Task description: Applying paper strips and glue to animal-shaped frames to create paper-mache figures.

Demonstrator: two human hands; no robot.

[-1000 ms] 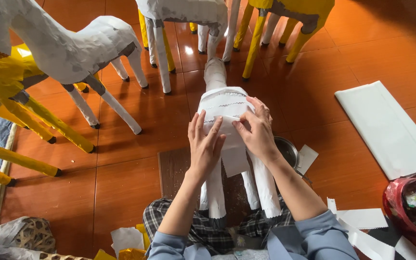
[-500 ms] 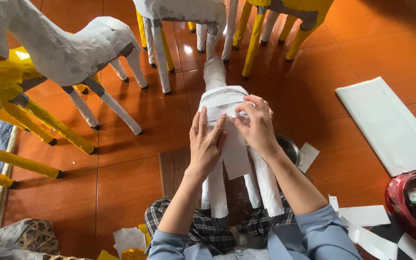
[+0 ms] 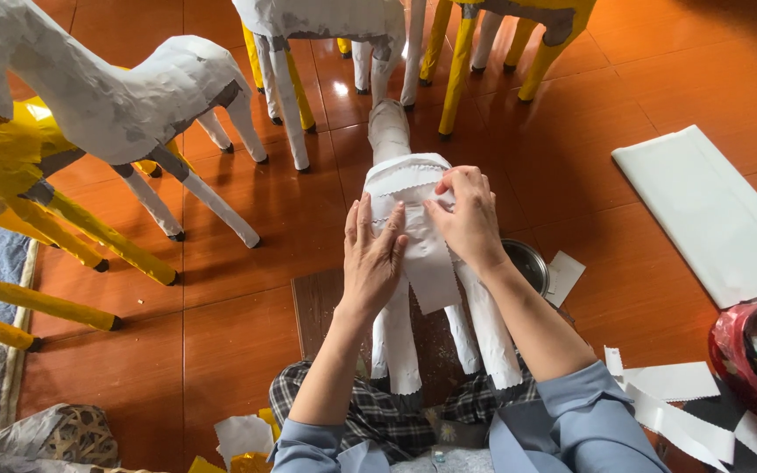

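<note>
White paper figure [image 3: 409, 188]: left hand [image 3: 374, 254] flat, right hand [image 3: 466, 219] pinching.

Two hands work here: the left hand [image 3: 374, 254] and right hand [image 3: 464, 219], both on one small white paper animal figure [image 3: 413, 263]. Beyond the hands stand two white paper animals [image 3: 124, 96] and two yellow ones [image 3: 10, 166]. Right of the right hand lie one metal bowl [image 3: 529, 263] and one folded white paper stack [image 3: 711, 215].

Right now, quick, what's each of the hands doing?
Left hand: open, flat, fingers pressing on the white paper animal figure.
Right hand: fingertips pinching a white paper strip against the figure's body; not a full grasp.
</note>
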